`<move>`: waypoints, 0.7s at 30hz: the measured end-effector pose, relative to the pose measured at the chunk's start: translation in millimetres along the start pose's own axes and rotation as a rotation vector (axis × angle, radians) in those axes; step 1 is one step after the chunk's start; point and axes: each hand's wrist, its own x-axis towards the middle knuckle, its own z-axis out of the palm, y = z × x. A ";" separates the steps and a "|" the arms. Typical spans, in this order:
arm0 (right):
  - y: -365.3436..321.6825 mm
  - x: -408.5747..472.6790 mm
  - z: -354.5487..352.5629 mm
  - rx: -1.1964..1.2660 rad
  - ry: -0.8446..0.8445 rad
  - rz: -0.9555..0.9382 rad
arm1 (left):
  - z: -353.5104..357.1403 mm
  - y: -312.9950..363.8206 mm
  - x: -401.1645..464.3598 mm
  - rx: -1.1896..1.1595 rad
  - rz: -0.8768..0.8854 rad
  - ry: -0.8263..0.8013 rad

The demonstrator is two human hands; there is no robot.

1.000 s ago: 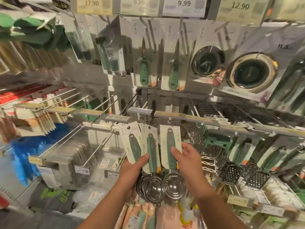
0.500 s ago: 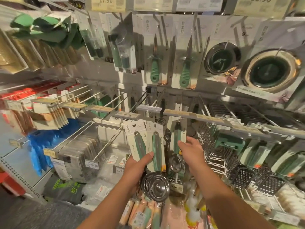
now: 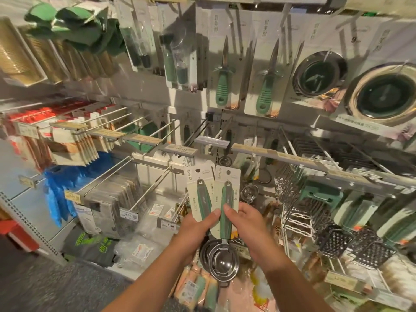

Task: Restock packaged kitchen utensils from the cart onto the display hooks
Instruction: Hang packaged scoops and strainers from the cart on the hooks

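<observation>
Two carded packs of green-handled measuring spoons stand upright side by side in front of the display. My left hand (image 3: 195, 230) grips the left pack (image 3: 199, 192) with its thumb across the handle. My right hand (image 3: 245, 221) grips the right pack (image 3: 227, 194), thumb on its green handle. Their steel bowls (image 3: 221, 264) hang below my hands. Behind and a little right of the packs hangs another steel spoon (image 3: 249, 192) on the display. A row of display hooks with price strips (image 3: 211, 141) juts out just above the packs.
Oyster knives (image 3: 221, 86) and round steel strainers (image 3: 382, 95) hang on cards above. Wire racks (image 3: 295, 199) and graters (image 3: 351, 242) fill the hooks to the right. Bagged goods (image 3: 112, 199) and blue packets (image 3: 58, 190) hang left. More packaged items lie in a bin (image 3: 198, 289) below my arms.
My right hand left the third pack on the display behind and came back to the right of the two remaining packs. The view moved closer and tilted down.
</observation>
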 end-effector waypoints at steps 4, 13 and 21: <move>3.0 -5.2 -3.6 0.052 0.006 -0.017 | -0.8 -1.3 -0.5 -0.012 -0.037 -0.028; -3.5 -18.7 -13.5 0.144 0.084 -0.080 | 1.3 2.2 7.5 -0.080 -0.008 -0.020; -6.7 -21.8 -26.1 0.155 0.158 -0.180 | 5.1 -2.3 13.0 -0.063 -0.003 -0.008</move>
